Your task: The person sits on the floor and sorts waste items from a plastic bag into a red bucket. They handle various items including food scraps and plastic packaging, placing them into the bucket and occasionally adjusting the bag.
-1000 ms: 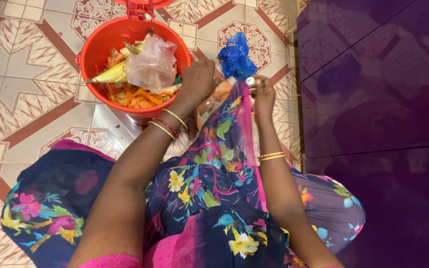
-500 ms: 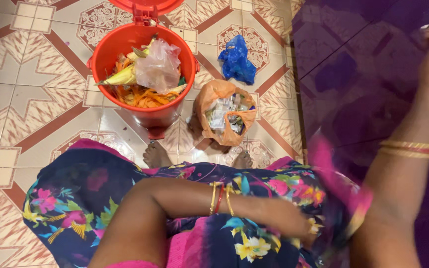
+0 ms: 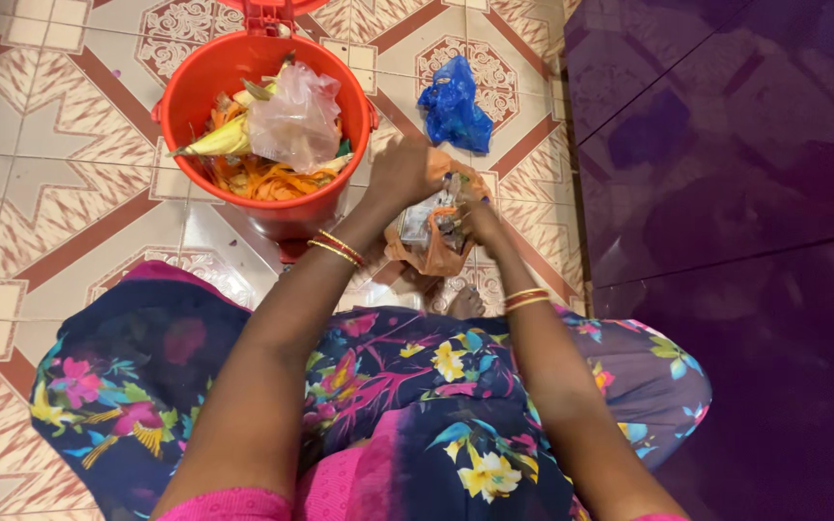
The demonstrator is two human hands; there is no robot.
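Patterned floor tiles [image 3: 69, 222] in cream and red-brown run under me, with a dark purple wall [image 3: 726, 193] rising on my right side. Nearest to me is my lap, covered by a navy floral dress [image 3: 417, 386] with pink, yellow and blue flowers, and a pink edge [image 3: 272, 502] shows at the bottom of the view. Both of my forearms reach forward over it, each with 2 gold bangles at the wrist.

My left hand [image 3: 403, 169] has its grip pressed together on the upper rim of an orange plastic bag [image 3: 431, 253], pinching the crumpled edge. My right hand [image 3: 480, 220] is at the bag's right side, fingers curled into the opening; it seems to be pinching the plastic, though the fingertips are partly hidden. That bag sits on the floor just past my knees, between my hands, and holds greyish scraps I cannot make out.

Just left of it stands a red bucket [image 3: 195, 96], filled with orange peelings, a yellow corn husk and a clear plastic bag [image 3: 291, 121]. Farther back, near the wall, lies a crumpled blue plastic bag [image 3: 453, 106], apart from the orange one.
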